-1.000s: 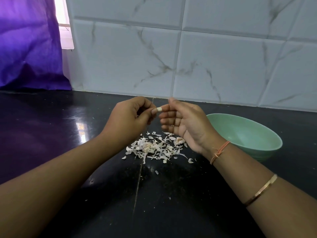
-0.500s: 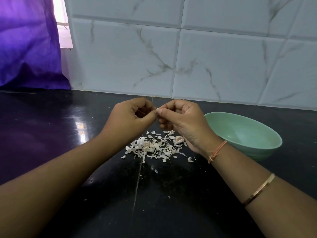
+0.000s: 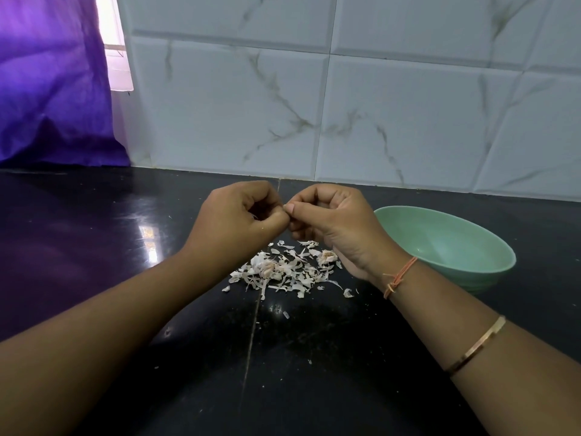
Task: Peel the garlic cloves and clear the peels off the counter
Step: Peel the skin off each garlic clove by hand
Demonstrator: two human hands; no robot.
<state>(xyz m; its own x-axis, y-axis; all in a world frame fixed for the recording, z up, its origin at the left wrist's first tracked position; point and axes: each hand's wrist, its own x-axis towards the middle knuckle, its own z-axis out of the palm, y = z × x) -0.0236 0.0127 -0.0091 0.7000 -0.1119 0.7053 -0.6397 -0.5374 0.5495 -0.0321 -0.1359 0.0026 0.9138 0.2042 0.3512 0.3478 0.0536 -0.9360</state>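
Note:
My left hand (image 3: 239,220) and my right hand (image 3: 333,223) meet fingertip to fingertip above the black counter (image 3: 94,247). Both have curled fingers that pinch a small garlic clove (image 3: 285,208) between them, and the clove is almost wholly hidden by the fingers. Right below the hands lies a heap of white garlic peels (image 3: 284,270) with a couple of pinkish root ends in it. A pale green bowl (image 3: 490,247) stands to the right of my right wrist; its inside looks bare where it shows.
A white marble-look tiled wall (image 3: 345,105) runs along the back of the counter. A purple curtain (image 3: 47,89) hangs at the far left. Small peel crumbs (image 3: 285,314) dot the counter in front of the heap.
My right hand's fingers have curled shut from a looser, spread pose. The white clove tip that showed between the thumbs is now almost covered. Both hands stay over the peel heap.

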